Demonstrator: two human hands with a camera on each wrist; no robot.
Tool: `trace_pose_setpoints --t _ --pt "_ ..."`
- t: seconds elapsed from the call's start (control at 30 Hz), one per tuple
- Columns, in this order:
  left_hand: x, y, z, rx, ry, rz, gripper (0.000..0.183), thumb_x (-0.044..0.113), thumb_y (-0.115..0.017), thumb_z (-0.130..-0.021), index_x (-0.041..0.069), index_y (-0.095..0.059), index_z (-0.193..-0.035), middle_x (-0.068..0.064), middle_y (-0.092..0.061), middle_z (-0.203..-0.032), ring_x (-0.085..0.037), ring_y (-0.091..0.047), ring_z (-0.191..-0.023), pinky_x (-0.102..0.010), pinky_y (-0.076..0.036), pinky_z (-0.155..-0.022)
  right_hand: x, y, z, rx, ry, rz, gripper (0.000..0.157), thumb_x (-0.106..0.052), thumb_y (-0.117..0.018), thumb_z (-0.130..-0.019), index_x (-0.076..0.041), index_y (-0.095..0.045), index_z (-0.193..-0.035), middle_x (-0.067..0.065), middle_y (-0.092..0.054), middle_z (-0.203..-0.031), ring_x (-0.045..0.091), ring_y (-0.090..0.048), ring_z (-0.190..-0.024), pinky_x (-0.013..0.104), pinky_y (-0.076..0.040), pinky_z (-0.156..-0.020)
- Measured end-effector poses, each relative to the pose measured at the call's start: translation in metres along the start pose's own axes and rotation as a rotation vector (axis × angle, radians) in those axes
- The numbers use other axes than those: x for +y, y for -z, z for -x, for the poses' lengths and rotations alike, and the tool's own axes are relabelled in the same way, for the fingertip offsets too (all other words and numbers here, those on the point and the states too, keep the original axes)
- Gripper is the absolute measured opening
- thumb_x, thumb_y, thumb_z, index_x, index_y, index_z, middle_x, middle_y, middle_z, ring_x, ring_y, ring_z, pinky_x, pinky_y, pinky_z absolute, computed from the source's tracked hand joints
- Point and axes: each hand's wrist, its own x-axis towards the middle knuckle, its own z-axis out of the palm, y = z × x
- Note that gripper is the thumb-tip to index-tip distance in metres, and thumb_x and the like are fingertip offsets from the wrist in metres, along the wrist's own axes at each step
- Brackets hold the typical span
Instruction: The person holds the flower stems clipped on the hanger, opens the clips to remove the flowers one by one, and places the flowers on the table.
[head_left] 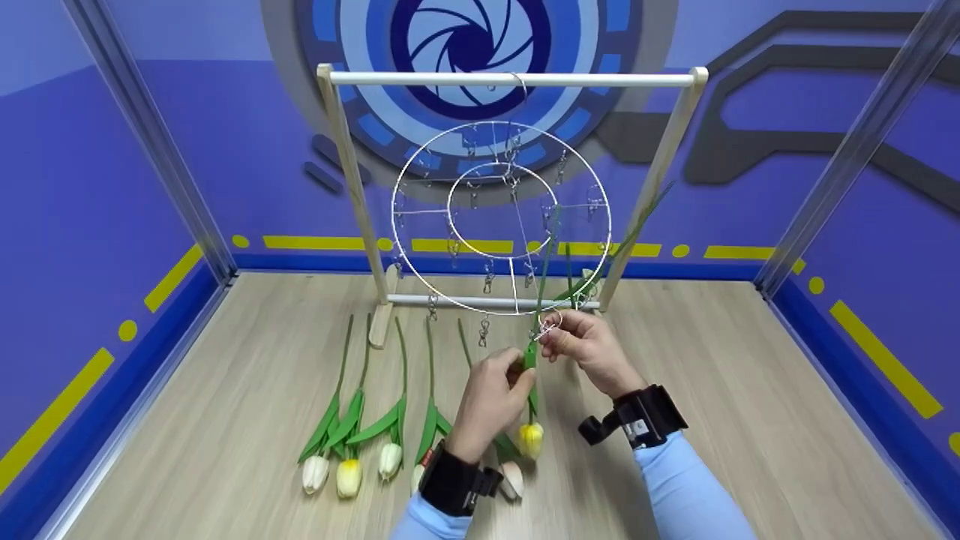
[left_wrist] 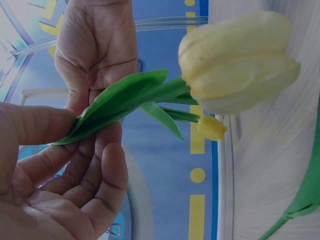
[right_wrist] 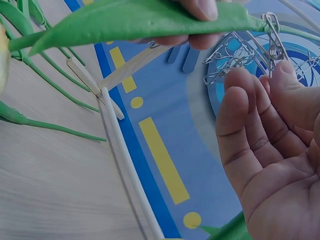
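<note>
My left hand [head_left: 495, 397] pinches a yellow-white artificial tulip [head_left: 531, 441] at its green leaf, just below the hanger ring; the flower head points down in the head view. In the left wrist view, the thumb presses the leaf [left_wrist: 117, 102] against the fingers. My right hand [head_left: 589, 349] pinches a wire clip [right_wrist: 274, 47] between thumb and forefinger. Its jaws are around the stem just above the leaf. The clip belongs to a round white wire hanger [head_left: 501, 311]. A second yellow tulip [left_wrist: 211, 128] appears behind the held one.
The hanger hangs from a wooden rack with a white crossbar [head_left: 600, 79]. More wire clips [head_left: 484, 332] dangle from its rings. Several tulips [head_left: 349, 478] lie on the wood-grain table [head_left: 187, 442] to the left. A long green stem [head_left: 645, 214] slants by the rack's right post.
</note>
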Motion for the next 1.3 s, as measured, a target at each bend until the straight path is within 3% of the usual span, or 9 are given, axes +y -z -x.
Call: trace_pose_setpoints --t 0.27,0.43,0.6,0.93,1.1,1.3 --pt "-0.0008 -0.0007 0.0004 0.005 -0.021 0.007 0.006 0.003 -0.071 -0.094 0.003 -0.068 -0.089 -0.002 -0.063 -0.080 -0.007 -0.053 -0.070 -0.023 -0.050 -0.064 -0.0001 -0.0006 -0.0003 0.048 -0.026 0.027 0.010 0.004 -0.061 -0.099 0.011 -0.063 -0.106 0.003 -0.071 -0.087 0.012 -0.067 -0.074 0.023 -0.057 -0.069" --pt "-0.0007 0.0002 0.0006 -0.004 -0.021 0.006 0.005 0.005 -0.070 -0.095 0.002 -0.069 -0.091 -0.004 -0.065 -0.082 -0.008 -0.056 -0.071 -0.024 -0.052 -0.064 -0.0011 -0.0007 -0.0007 0.051 -0.019 0.040 0.018 0.002 -0.061 -0.100 0.018 -0.059 -0.108 0.004 -0.070 -0.087 0.012 -0.066 -0.073 0.023 -0.056 -0.068" --pt "0.0002 0.0016 0.0010 -0.023 0.004 -0.004 0.006 0.006 -0.070 -0.095 0.001 -0.069 -0.093 -0.004 -0.066 -0.084 -0.009 -0.057 -0.073 -0.025 -0.052 -0.067 -0.0017 0.0004 -0.0007 0.055 -0.022 0.047 0.016 0.002 -0.061 -0.100 0.015 -0.061 -0.108 0.004 -0.071 -0.088 0.012 -0.066 -0.073 0.023 -0.056 -0.068" --pt "0.0002 0.0020 0.0013 -0.008 -0.023 -0.039 0.013 0.003 -0.070 -0.095 0.006 -0.065 -0.084 0.000 -0.060 -0.077 -0.006 -0.050 -0.068 -0.023 -0.046 -0.062 0.0005 0.0039 -0.0029 0.063 -0.016 0.023 0.019 0.004 -0.060 -0.100 0.021 -0.057 -0.107 0.001 -0.070 -0.085 0.010 -0.066 -0.071 0.022 -0.056 -0.067" --pt "-0.0002 0.0022 0.0010 -0.016 -0.011 -0.028 0.011 0.002 -0.070 -0.095 0.006 -0.066 -0.085 0.001 -0.060 -0.078 -0.006 -0.051 -0.068 -0.023 -0.046 -0.062 -0.0011 0.0044 -0.0018 0.058 -0.018 0.028 0.018 0.000 -0.062 -0.100 0.017 -0.060 -0.105 0.001 -0.071 -0.087 0.010 -0.066 -0.072 0.023 -0.056 -0.068" --pt "-0.0004 0.0027 0.0009 -0.014 -0.012 -0.032 0.012 0.004 -0.070 -0.095 0.006 -0.065 -0.084 0.001 -0.059 -0.077 -0.006 -0.049 -0.067 -0.023 -0.046 -0.061 -0.0016 0.0048 -0.0013 0.060 -0.020 0.027 0.008 0.000 -0.061 -0.101 0.004 -0.067 -0.103 0.002 -0.070 -0.087 0.011 -0.066 -0.073 0.023 -0.056 -0.068"
